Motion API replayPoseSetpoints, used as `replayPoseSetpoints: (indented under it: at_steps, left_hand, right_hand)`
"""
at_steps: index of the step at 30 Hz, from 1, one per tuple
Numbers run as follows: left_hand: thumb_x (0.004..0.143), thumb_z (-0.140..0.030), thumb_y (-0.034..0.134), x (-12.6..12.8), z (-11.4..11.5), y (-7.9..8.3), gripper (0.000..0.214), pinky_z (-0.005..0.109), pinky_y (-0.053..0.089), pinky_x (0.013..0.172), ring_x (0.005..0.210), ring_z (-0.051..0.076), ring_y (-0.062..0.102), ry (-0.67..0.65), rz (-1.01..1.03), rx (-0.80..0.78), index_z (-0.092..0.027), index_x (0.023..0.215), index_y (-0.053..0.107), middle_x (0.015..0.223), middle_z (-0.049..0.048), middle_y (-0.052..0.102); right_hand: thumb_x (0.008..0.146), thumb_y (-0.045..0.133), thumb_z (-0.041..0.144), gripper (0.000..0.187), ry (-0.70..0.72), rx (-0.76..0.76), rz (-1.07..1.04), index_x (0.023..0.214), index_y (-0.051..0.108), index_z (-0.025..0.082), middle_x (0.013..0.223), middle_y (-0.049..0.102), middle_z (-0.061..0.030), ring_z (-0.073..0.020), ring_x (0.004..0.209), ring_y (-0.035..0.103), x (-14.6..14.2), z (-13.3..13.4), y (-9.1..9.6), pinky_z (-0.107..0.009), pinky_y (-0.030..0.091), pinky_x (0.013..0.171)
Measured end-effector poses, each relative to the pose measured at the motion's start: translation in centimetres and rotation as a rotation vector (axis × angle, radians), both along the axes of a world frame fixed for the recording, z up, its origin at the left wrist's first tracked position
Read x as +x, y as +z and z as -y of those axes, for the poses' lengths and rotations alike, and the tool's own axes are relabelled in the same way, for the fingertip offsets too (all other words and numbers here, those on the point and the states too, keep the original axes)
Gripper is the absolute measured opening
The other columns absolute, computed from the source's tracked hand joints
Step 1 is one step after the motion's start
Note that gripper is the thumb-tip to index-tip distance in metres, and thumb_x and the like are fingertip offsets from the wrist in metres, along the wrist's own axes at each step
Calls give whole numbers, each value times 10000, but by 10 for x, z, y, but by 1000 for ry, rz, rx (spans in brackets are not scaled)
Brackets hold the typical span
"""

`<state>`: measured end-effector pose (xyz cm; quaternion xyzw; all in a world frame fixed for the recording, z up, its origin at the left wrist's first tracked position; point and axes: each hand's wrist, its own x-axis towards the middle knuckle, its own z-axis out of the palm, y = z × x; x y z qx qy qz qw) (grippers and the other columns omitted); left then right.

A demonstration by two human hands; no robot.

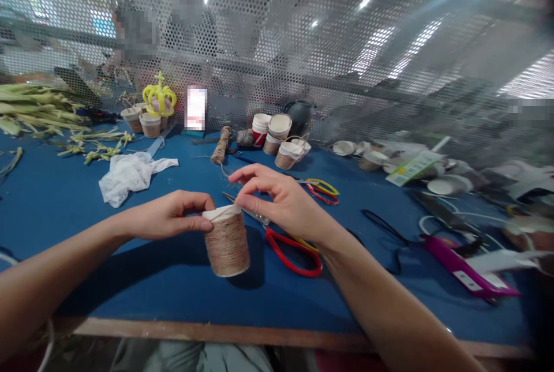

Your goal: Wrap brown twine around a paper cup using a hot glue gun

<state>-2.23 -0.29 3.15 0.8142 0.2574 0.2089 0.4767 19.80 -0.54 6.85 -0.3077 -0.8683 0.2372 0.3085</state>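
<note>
A paper cup wrapped in brown twine, its white rim bare, is tilted slightly above the blue table. Thumb and fingers of my left hand clamp its rim from the left. At the rim's right side, my right hand is closed in a pinch on a thin strand of twine that slants across the white band. Behind the right hand lies a twine spool, with a loose strand leading toward the fingers. Red-handled scissors rest on the table beneath the right hand, partly hidden by it.
Several wrapped cups stand at the back. Yellow-and-red-handled scissors lie to the right, with a purple glue gun farther over. On the left are crumpled white cloth, a yellow crown and green husks. Perforated metal borders the back.
</note>
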Motion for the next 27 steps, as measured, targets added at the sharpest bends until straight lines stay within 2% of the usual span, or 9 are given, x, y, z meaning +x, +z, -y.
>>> replayPoseSetpoints:
  at_steps: [6,13,19,27]
  left_hand:
    - [834,-242,505,0,-2,-3,130,182,365,606,665,94,453,3,35,-128,-117,804,520,727,-14,528]
    - [826,-225,511,2,-2,-4,118,180,368,612,676,93,465,1,30,-156,-111,843,536,745,-9,544]
    - [830,-212,508,2,-1,-4,114,186,380,622,685,97,482,7,34,-143,-112,869,545,761,0,566]
    - [808,-212,552,3,-1,-4,135,197,418,653,698,102,521,11,36,-229,-112,899,549,781,8,590]
  right_hand:
    - [841,538,173,126,-36,93,59,717,559,178,802,571,-43,-150,796,527,9,13,-5,-302,436,746]
    - [867,506,215,156,-32,62,54,728,556,164,807,559,-51,-149,782,518,14,25,-14,-296,431,734]
    - [861,514,227,175,-76,26,35,703,557,168,780,568,-48,-149,756,520,16,24,-20,-297,435,724]
    - [855,520,211,157,-87,-18,8,707,567,184,770,572,-37,-146,745,524,13,29,-19,-285,437,712]
